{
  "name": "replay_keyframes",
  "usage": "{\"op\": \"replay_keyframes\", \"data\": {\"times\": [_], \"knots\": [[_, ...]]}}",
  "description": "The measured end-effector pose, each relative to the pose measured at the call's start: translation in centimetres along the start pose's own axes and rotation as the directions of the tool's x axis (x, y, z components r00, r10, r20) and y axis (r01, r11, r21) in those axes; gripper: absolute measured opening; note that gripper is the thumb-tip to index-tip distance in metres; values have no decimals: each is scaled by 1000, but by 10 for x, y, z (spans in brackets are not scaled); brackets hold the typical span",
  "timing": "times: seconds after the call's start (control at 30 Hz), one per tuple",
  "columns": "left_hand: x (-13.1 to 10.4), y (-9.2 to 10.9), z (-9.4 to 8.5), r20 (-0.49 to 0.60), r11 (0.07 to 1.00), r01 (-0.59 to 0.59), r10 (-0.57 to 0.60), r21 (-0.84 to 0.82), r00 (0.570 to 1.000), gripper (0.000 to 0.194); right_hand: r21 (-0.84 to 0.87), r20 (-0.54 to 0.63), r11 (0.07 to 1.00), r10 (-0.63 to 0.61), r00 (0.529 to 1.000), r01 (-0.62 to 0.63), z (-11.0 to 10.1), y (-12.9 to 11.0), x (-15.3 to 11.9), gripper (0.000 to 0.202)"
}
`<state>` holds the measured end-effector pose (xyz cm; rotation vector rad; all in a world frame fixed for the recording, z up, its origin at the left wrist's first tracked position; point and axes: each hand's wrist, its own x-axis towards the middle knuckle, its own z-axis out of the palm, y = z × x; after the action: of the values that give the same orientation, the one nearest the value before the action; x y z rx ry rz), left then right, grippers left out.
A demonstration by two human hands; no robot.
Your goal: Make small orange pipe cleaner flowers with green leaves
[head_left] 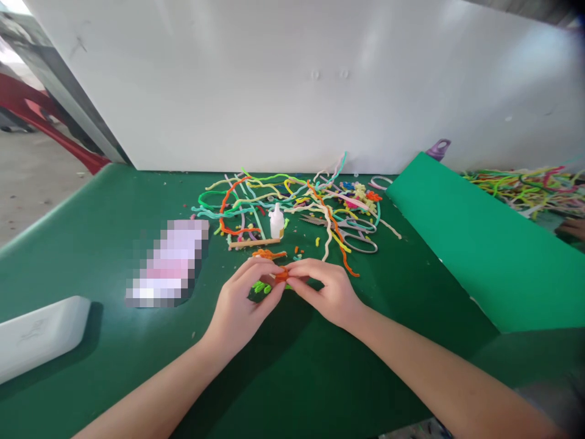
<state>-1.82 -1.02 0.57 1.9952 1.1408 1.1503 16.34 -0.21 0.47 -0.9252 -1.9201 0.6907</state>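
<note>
Between my fingertips is a small piece of orange pipe cleaner [282, 275]. My left hand [249, 292] pinches its left side, and my right hand [326, 289] pinches it from the right. Green pipe cleaner loops [262, 287] show just below, partly hidden by my left hand. Another bent orange pipe cleaner piece [269, 253] lies just beyond my fingers. A small white glue bottle [276, 222] stands upright behind it, near a thin wooden stick [254, 243]. Scissors [359, 235] lie to the right among loose pipe cleaners [256, 195] of many colours.
A white case [43, 335] and a blurred-out flat object [169, 262] lie on the green table [150, 378] at left. A green board [493, 250] stands at right, with more pipe cleaners [530, 189] and part of another person's hand [571, 228] beyond it. A white panel [274, 91] borders the back.
</note>
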Motion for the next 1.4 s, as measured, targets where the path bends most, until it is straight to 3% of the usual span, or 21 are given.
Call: {"op": "replay_keyframes", "data": {"times": [0.23, 0.33, 0.43, 0.8, 1.4], "knots": [[-1, -3, 0, 4, 997, 77, -77, -10, 997, 13, -79, -47, 995, -72, 996, 68, 0, 2, 0, 12], [-3, -4, 2, -15, 991, 134, -135, -20, 991, 23, -108, -61, 988, -120, 991, 113, 0, 0, 0, 13], [-3, -5, 3, -3, 993, 116, -116, -5, 993, 31, -109, -46, 983, -151, 987, 145, 0, -2, 0, 13], [1, -7, 2, 2, 983, -73, 74, 169, 997, 18, -68, -15, 992, -110, 994, 109, -2, -4, 2, 13], [2, -10, 3, -12, 998, 0, 1, 60, 1000, 16, -65, 37, 998, -5, 999, 8, -1, -3, 1, 14]]}}
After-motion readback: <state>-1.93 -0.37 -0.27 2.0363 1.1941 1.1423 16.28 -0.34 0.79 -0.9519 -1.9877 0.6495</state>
